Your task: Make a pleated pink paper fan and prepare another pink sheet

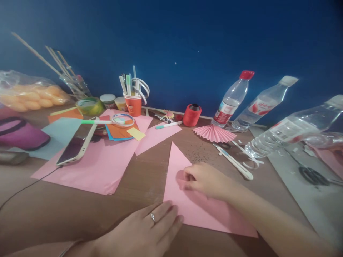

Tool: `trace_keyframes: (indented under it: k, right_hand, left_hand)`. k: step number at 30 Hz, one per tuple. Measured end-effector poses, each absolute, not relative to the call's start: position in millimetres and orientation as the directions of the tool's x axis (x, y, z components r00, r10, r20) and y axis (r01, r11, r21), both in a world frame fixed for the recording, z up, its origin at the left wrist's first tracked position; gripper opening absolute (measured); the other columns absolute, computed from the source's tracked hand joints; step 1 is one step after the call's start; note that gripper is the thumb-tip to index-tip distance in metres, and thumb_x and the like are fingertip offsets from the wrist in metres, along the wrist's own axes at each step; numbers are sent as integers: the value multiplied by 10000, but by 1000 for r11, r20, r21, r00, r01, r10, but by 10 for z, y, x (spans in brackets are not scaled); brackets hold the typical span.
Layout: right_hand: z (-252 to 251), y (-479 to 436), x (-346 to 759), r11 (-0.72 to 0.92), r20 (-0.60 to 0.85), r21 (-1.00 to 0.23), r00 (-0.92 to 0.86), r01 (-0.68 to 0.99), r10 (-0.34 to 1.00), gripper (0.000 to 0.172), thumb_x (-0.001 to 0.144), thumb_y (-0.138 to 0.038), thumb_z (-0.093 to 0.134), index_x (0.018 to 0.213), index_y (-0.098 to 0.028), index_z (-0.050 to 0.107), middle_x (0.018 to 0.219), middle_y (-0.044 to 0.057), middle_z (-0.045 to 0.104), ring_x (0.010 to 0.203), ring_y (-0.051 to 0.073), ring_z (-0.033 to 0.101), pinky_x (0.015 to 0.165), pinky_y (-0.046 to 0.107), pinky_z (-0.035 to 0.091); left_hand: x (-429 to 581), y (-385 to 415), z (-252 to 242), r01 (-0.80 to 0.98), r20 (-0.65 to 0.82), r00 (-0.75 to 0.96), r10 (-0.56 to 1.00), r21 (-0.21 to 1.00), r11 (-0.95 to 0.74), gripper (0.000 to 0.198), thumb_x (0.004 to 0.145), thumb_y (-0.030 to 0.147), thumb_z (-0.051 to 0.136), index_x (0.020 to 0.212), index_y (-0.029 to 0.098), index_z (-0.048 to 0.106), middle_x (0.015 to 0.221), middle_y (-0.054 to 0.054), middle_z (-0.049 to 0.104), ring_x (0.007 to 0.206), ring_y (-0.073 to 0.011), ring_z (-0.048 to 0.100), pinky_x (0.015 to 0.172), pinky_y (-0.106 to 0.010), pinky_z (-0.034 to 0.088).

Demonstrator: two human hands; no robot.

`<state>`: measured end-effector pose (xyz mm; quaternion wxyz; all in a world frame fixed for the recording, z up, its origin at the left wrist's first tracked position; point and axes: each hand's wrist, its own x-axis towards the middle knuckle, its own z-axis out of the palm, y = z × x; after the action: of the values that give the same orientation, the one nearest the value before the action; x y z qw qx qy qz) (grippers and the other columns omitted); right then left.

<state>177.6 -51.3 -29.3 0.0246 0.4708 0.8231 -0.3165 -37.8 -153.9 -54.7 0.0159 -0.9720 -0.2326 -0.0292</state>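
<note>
A pink paper folded into a triangle (177, 167) lies on the brown table in front of me, its tip pointing away. My left hand (144, 232), a ring on one finger, lies flat with fingers stretched out, its fingertips pressing the triangle's near left corner. My right hand (205, 180) rests on the middle of the triangle with its fingers curled down onto the paper, pressing it. Neither hand lifts anything off the table.
A stack of pink sheets (96, 167) with a phone (77, 142) lies to the left. An orange cup of pens (133, 101), red thread spool (192, 115), pink paper fan (214, 132), scissors (233, 160) and three plastic bottles (232, 100) stand behind.
</note>
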Motion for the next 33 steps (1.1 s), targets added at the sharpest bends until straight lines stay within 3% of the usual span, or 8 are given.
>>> trace_keyframes:
  k: [9,21,33]
  right_hand:
    - [-318,-487,1768,425,-340,-423,-575,800,744,251,789,-426,589,695,-194,611,634,-6,612,524,108,500,476,223,243]
    - [-317,-460,1797,437,-338,-440,-596,784,728,261,791,-432,589,685,-194,594,625,-11,615,534,108,497,493,228,246]
    - [-226,-479,1766,398,-383,-438,-568,806,729,238,797,-383,589,670,-181,578,611,-17,608,479,87,489,482,227,244]
  left_hand:
    - [-388,-1552,-519,482,4,876,483,66,-874,434,887,185,399,1315,140,454,1302,-116,538,1215,-242,471,939,-350,459]
    - [-398,-1537,-539,456,29,889,456,28,-890,473,851,214,445,1319,144,448,1294,-118,545,1181,-255,491,950,-350,440]
    - [-378,-1512,-520,449,85,891,446,-19,-893,400,924,239,351,1292,148,478,1262,-81,572,1131,-240,509,914,-345,435]
